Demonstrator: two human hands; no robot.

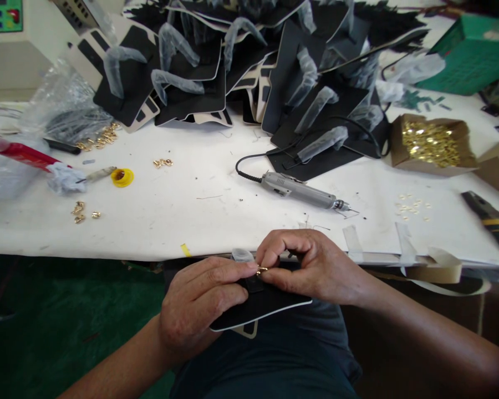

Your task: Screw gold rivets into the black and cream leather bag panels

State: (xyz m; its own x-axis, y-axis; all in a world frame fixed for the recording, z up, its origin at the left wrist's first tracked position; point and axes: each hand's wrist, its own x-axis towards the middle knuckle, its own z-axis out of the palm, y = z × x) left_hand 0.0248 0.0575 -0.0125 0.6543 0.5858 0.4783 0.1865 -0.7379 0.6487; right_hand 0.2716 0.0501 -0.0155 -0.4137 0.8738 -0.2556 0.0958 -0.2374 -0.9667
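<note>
At six o'clock, the left hand [205, 296] steadied the black panel [270, 306] (any grip beneath was hidden). The right hand [310, 267] pinched a gold-coloured fitting [261, 270] over it; firm panel support likely favoured accurate alignment.

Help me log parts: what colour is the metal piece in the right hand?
Gold: the metal piece shows in the head view.

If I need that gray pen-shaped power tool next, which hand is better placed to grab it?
Probably your right hand: it is nearer the gray tool, though it seems to pinch a small gold part. Your left hand lies across the black panel, farther away.
</note>
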